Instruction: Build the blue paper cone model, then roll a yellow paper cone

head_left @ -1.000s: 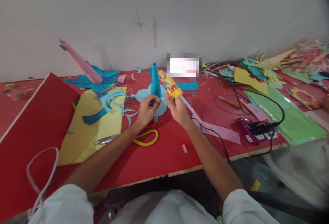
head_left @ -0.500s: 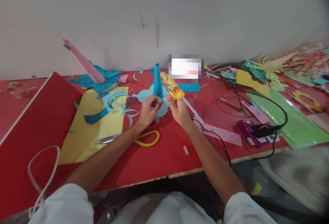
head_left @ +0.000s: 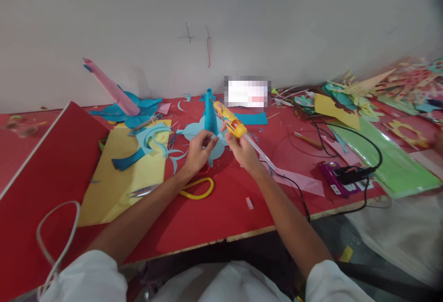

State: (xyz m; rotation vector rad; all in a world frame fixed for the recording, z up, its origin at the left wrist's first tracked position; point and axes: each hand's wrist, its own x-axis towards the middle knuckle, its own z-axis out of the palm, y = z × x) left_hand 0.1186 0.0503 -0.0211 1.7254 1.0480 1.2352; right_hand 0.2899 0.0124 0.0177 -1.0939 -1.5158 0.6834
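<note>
Our right fingers (head_left: 232,141) grip a glue gun (head_left: 229,118). Our left fingers (head_left: 210,145) curl by a blue cone (head_left: 209,113), their hold unclear.

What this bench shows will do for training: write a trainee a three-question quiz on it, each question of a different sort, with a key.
1. Multiple choice: what does the person's right grip hold?
a) a stapler
b) a yellow glue gun
c) a paintbrush
2. True or false: the pink paper tube lies flat on the yellow paper.
3. Fill in the missing colour: just beyond the left grip stands a ____ paper cone.

Key:
1. b
2. False; it rises at a slant from a blue petal-shaped piece.
3. blue
</note>
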